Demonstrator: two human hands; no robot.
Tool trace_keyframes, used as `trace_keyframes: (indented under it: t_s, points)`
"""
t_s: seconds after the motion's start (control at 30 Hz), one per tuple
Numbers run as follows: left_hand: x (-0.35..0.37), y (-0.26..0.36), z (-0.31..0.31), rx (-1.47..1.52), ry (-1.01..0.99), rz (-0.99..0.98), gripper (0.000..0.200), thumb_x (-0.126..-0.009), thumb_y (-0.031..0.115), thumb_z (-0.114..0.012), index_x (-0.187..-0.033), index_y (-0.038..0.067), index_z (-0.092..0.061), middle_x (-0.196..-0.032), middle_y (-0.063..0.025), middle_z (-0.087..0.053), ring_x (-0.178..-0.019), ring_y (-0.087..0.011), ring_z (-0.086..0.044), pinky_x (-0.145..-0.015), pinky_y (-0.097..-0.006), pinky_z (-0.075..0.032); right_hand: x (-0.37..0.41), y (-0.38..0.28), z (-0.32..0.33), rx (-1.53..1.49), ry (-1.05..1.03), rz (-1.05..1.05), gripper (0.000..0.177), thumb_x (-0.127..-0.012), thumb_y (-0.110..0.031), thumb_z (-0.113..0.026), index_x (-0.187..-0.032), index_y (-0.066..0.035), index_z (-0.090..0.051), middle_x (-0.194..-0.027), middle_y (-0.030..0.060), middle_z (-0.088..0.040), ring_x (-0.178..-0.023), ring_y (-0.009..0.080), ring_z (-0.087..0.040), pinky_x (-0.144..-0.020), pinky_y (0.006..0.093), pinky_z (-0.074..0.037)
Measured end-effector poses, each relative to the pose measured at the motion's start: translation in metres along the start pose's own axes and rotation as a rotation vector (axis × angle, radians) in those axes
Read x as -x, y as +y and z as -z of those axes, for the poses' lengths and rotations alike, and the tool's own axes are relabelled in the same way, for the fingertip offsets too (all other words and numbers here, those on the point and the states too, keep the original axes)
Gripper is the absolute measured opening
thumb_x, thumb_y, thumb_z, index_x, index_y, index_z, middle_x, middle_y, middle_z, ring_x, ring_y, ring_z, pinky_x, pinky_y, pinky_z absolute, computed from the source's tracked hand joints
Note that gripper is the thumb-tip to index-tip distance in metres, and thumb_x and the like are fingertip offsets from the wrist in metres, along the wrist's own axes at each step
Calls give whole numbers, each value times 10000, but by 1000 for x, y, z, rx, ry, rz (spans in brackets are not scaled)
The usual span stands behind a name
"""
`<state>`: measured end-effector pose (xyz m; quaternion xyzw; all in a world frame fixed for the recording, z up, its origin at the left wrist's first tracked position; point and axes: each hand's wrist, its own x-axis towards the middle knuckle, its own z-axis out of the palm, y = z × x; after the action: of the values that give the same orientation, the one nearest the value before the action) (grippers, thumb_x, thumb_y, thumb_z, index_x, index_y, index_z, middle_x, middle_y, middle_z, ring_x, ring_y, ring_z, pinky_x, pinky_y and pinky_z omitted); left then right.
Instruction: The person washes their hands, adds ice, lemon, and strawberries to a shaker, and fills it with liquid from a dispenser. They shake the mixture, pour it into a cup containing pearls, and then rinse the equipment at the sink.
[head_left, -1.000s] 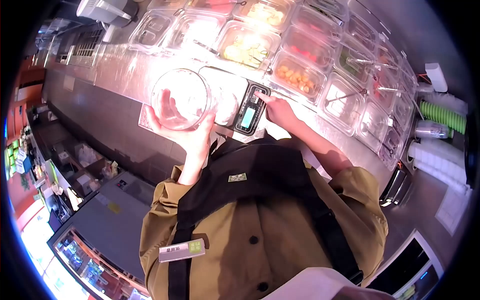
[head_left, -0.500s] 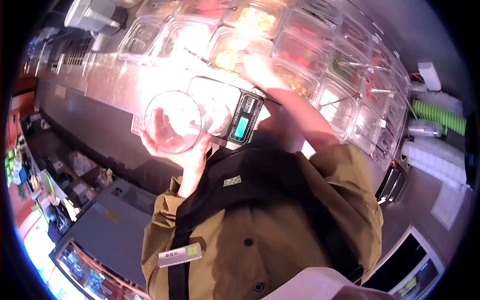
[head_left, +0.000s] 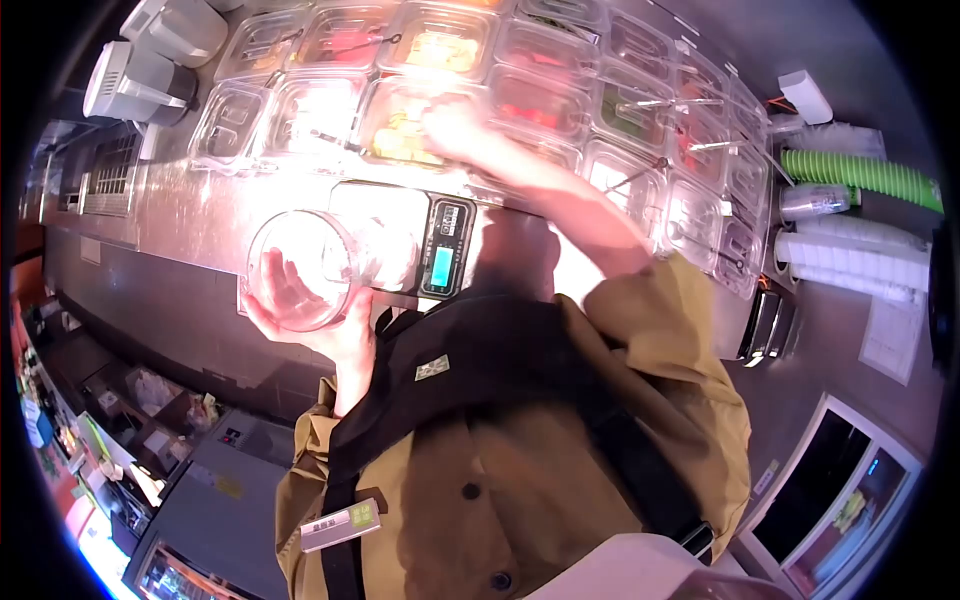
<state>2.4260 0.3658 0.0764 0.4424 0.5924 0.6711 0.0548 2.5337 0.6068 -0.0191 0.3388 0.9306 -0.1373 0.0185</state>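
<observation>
A clear round tub point(head_left: 318, 252) tilts its wide mouth toward me, and my left hand point(head_left: 300, 310) is wrapped around it from below. Through its wall my fingers show. To the right of the tub lies a digital scale point(head_left: 449, 228) with a lit blue display. My right hand point(head_left: 452, 128) reaches across the counter into a clear container of yellow pieces point(head_left: 400, 140). Its fingers are pale and smeared by glare and motion, so I cannot tell whether they grip a piece.
Rows of clear containers point(head_left: 535, 108) hold red, green and yellow foods, several with tongs or spoon handles across them. Two pitchers point(head_left: 130, 88) stand at the upper left. Stacked cups with a green sleeve point(head_left: 855, 178) lie at right. Dark counter edge point(head_left: 180, 262) runs at left.
The view has shifted, so the counter and containers appear farther left. My left hand still holds the tub, and my right hand stays at the container of yellow pieces.
</observation>
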Motion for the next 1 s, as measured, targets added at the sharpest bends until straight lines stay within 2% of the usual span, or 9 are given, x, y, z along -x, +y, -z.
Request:
trace_keyframes:
  t_s: [0.13, 0.3, 0.4, 0.47, 0.57, 0.63, 0.73, 0.9, 1.0]
  points:
    - [-3, -6, 7, -8, -37, -28, 1155, -594, 286, -815, -1370, 143, 28, -1344, -196, -235, -1217, -340, -307, -991, -509, -315, 120, 36, 53, 38, 39, -203, 238, -721, -242, -587, -830, -30, -598, -905, 152, -576, -879, 307, -565, -740, 413, -471]
    - [-2, -9, 6, 5, 1, -63, 1138, -596, 404, -790, -1371, 147, 4, -1329, -168, -283, -1213, -332, -335, -986, -520, -302, 243, 114, 29, 43, 10, -400, 295, -755, -191, -617, -989, -21, -559, -993, 141, -548, -934, 330, -537, -789, 401, -442]
    - [-3, -7, 8, -1, -9, -23, 1130, -606, 476, -752, -1376, 164, 14, -1342, -162, -270, -1219, -332, -327, -984, -516, -310, 228, 106, 36, 164, 101, -392, 319, -746, -198, -629, -1000, -19, -560, -1002, 142, -553, -940, 324, -539, -790, 392, -447]
    - [-4, -4, 8, -19, 3, 7, 1071, -654, 543, -677, -1380, 171, 16, -1356, -169, -252, -1225, -333, -320, -987, -510, -308, 171, 71, 42, 84, 355, -178, 346, -734, -206, -639, -1018, -25, -561, -1017, 139, -556, -936, 316, -541, -788, 385, -452]
    - [-9, -9, 16, -59, 43, -75, 881, -780, 648, -435, -1387, 170, -13, -1381, -192, -214, -1244, -337, -297, -1009, -493, -268, 75, 6, 18, -38, 256, 22, 385, -709, -207, -634, -1041, -28, -558, -986, 141, -577, -952, 286, -541, -792, 383, -454]
    - [-19, -2, 27, -75, 145, -98, 831, -801, 610, -435, -1383, 162, -48, -1374, -198, -226, -1251, -341, -289, -1023, -496, -227, 30, -14, -13, 16, 199, 124, 422, -686, -207, -645, -1023, 27, -551, -925, 175, -593, -912, 292, -567, -746, 382, -471]
    - [-27, 1, 54, -100, 325, -86, 740, -825, 578, -421, -1362, 154, -140, -1340, -177, -298, -1240, -328, -310, -1019, -498, -209, -9, -21, -30, 108, -140, 62, 406, -673, -204, -638, -960, 67, -545, -824, 194, -607, -800, 294, -606, -685, 376, -490]
    - [-27, 1, 78, -129, 439, -1, 717, -825, 519, -470, -1357, 140, -174, -1300, -160, -355, -1177, -315, -385, -1023, -472, -229, -6, -8, -14, 138, -144, 201, 199, -703, -133, -552, -793, 43, -542, -718, 186, -607, -660, 290, -619, -590, 396, -491]
    - [-29, 0, 74, -78, 310, -58, 742, -819, 533, -477, -1360, 133, -165, -1264, -196, -381, -1174, -322, -398, -1009, -459, -270, 4, -8, -3, 161, -26, 212, 139, -739, -112, -493, -756, 21, -533, -698, 187, -595, -660, 291, -615, -556, 399, -481]
